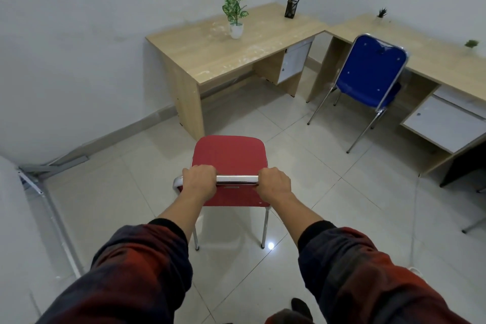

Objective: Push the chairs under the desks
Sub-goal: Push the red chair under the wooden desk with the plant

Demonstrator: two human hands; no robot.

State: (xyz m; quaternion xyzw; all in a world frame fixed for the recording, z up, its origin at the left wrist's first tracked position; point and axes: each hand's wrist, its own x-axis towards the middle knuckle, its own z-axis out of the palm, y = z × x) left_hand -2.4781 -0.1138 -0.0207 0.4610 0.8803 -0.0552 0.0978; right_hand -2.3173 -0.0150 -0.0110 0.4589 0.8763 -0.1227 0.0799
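Observation:
A red chair (pixel 228 154) with chrome legs stands on the tiled floor in front of me, its seat facing a wooden desk (pixel 210 52) ahead. My left hand (pixel 199 182) grips the left end of the chrome top rail of its backrest. My right hand (pixel 274 183) grips the right end of the same rail. A blue chair (pixel 368 71) stands at the right, its seat partly under a second wooden desk (pixel 431 55) along the right wall. The opening under the first desk lies beyond the red chair, slightly to the right.
A potted plant (pixel 234 5) and a black pen holder (pixel 291 8) stand on the first desk. Two small plants sit on the right desk. White drawer units (pixel 293 62) hang under both desks. A wall and a metal frame (pixel 39 181) lie at the left.

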